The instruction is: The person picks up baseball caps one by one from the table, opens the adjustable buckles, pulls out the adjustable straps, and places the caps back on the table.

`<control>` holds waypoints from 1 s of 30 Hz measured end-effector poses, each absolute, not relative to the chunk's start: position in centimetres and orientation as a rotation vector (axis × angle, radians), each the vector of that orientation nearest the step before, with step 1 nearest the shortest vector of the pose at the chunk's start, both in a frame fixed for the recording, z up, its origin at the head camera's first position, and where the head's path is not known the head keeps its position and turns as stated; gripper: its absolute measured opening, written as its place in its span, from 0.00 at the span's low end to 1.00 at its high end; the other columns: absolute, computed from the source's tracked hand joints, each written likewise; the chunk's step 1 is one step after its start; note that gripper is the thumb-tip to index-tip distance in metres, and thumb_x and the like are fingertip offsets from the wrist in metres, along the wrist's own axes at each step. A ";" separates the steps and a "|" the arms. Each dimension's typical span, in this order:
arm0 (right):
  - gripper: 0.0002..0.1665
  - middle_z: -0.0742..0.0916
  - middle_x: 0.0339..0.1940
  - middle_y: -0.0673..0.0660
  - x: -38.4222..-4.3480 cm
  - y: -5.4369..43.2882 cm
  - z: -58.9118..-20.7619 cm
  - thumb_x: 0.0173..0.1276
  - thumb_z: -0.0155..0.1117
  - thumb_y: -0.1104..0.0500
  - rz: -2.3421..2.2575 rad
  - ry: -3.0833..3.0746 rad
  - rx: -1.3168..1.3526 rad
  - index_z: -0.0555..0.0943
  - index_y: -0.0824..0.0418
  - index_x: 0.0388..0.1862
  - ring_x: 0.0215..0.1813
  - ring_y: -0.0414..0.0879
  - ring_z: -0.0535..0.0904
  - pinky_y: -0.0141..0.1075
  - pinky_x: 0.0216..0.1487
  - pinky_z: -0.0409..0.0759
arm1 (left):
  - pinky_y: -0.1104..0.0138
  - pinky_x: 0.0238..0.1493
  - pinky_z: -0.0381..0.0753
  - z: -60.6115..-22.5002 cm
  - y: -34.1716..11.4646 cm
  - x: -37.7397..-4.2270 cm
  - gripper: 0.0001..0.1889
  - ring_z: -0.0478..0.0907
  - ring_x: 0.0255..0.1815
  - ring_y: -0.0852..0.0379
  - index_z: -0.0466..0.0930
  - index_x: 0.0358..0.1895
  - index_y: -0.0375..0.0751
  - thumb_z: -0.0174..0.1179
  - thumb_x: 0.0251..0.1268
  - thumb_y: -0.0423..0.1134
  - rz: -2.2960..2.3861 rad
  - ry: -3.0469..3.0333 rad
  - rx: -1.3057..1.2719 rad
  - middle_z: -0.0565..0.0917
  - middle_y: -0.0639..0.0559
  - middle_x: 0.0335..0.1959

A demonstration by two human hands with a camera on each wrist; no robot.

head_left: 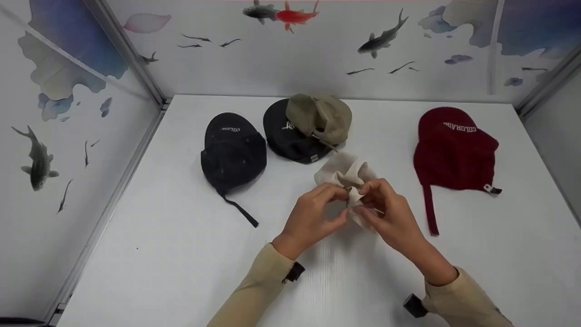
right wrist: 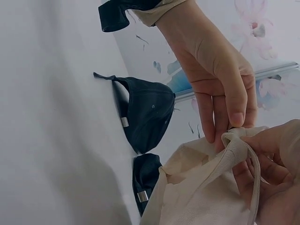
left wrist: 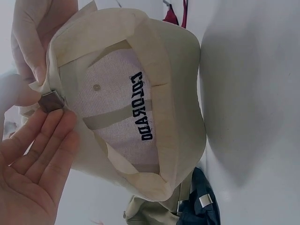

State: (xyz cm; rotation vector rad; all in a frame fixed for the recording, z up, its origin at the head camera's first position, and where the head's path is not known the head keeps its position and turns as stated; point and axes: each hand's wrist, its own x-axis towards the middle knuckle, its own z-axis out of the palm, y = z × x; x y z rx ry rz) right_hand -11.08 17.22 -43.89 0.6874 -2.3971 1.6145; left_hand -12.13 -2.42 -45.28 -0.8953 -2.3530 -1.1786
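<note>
A cream cap (head_left: pixel 340 170) is held off the table between both hands, its opening facing the left wrist camera and "COLORADO" lettering showing inside. My left hand (head_left: pixel 313 215) pinches the small metal buckle (left wrist: pixel 51 101) on the cap's back strap between thumb and fingertips. Close beside it, my right hand (head_left: pixel 392 215) grips the strap end and bunched cloth. A thin loop of strap (right wrist: pixel 256 180) hangs by the right fingers in the right wrist view. Whether the strap passes through the buckle is hidden by the fingers.
A navy cap (head_left: pixel 233 156) lies to the left with its strap loose. Behind the hands, a khaki cap (head_left: pixel 336 116) rests on a black cap (head_left: pixel 277 136). A dark red cap (head_left: pixel 456 154) lies right, strap hanging undone. Printed panels (head_left: pixel 308 59) border the white table (head_left: pixel 181 263).
</note>
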 end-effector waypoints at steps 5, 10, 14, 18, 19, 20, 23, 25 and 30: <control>0.17 0.87 0.41 0.58 -11.0 17.4 -43.9 0.60 0.64 0.80 1.636 -2.385 0.692 0.72 0.72 0.45 0.45 0.33 0.83 0.23 0.45 0.83 | 0.77 0.48 0.81 -45.1 -2.8 -12.1 0.09 0.84 0.44 0.61 0.83 0.42 0.40 0.61 0.60 0.25 -1.199 -2.355 -0.883 0.85 0.51 0.40; 0.18 0.88 0.41 0.53 -11.1 17.7 -44.0 0.58 0.65 0.81 1.646 -2.340 0.709 0.73 0.73 0.45 0.45 0.33 0.84 0.23 0.44 0.83 | 0.74 0.51 0.82 -44.9 -3.1 -12.2 0.09 0.84 0.47 0.60 0.83 0.45 0.39 0.61 0.63 0.27 -1.227 -2.350 -0.936 0.85 0.50 0.42; 0.18 0.87 0.41 0.49 -11.2 17.6 -44.1 0.58 0.66 0.81 1.682 -2.302 0.721 0.72 0.75 0.46 0.44 0.34 0.84 0.25 0.43 0.84 | 0.74 0.52 0.82 -44.9 -3.0 -12.3 0.10 0.84 0.48 0.60 0.82 0.46 0.38 0.61 0.64 0.26 -1.309 -2.336 -0.935 0.85 0.49 0.43; 0.18 0.88 0.41 0.47 -11.2 17.5 -44.1 0.60 0.67 0.78 1.725 -2.298 0.684 0.72 0.73 0.47 0.45 0.35 0.85 0.26 0.43 0.84 | 0.77 0.51 0.82 -44.9 -2.8 -12.2 0.10 0.85 0.47 0.58 0.82 0.46 0.36 0.61 0.64 0.25 -1.409 -2.338 -0.919 0.84 0.47 0.44; 0.17 0.88 0.41 0.47 -11.2 17.5 -44.1 0.61 0.67 0.77 1.732 -2.306 0.669 0.72 0.73 0.47 0.44 0.35 0.86 0.26 0.42 0.84 | 0.77 0.51 0.82 -44.8 -2.8 -12.1 0.10 0.85 0.46 0.58 0.82 0.47 0.36 0.61 0.64 0.25 -1.437 -2.341 -0.912 0.84 0.46 0.44; 0.17 0.88 0.42 0.47 -11.2 17.5 -44.1 0.62 0.66 0.76 1.740 -2.312 0.659 0.72 0.72 0.47 0.45 0.35 0.86 0.26 0.42 0.85 | 0.77 0.51 0.82 -44.8 -2.7 -12.1 0.10 0.85 0.46 0.57 0.82 0.47 0.36 0.61 0.64 0.25 -1.471 -2.345 -0.904 0.84 0.46 0.44; 0.16 0.89 0.42 0.49 -11.2 17.6 -44.0 0.63 0.66 0.75 1.760 -2.338 0.629 0.72 0.72 0.48 0.45 0.36 0.86 0.27 0.42 0.85 | 0.76 0.50 0.83 -44.8 -2.7 -12.0 0.10 0.86 0.47 0.56 0.81 0.47 0.35 0.61 0.64 0.26 -1.572 -2.351 -0.877 0.84 0.45 0.45; 0.17 0.89 0.43 0.52 -11.2 17.5 -44.0 0.63 0.66 0.75 1.781 -2.353 0.620 0.72 0.72 0.48 0.46 0.36 0.86 0.27 0.44 0.85 | 0.75 0.50 0.83 -44.7 -2.7 -11.9 0.10 0.86 0.48 0.56 0.81 0.47 0.34 0.61 0.64 0.26 -1.645 -2.353 -0.860 0.84 0.45 0.46; 0.21 0.89 0.43 0.59 -11.1 17.4 -43.9 0.60 0.69 0.74 1.766 -2.384 0.612 0.71 0.72 0.49 0.45 0.37 0.86 0.27 0.45 0.85 | 0.74 0.50 0.84 -44.6 -2.5 -11.8 0.09 0.84 0.49 0.56 0.80 0.48 0.35 0.60 0.67 0.29 -1.741 -2.381 -0.834 0.82 0.45 0.46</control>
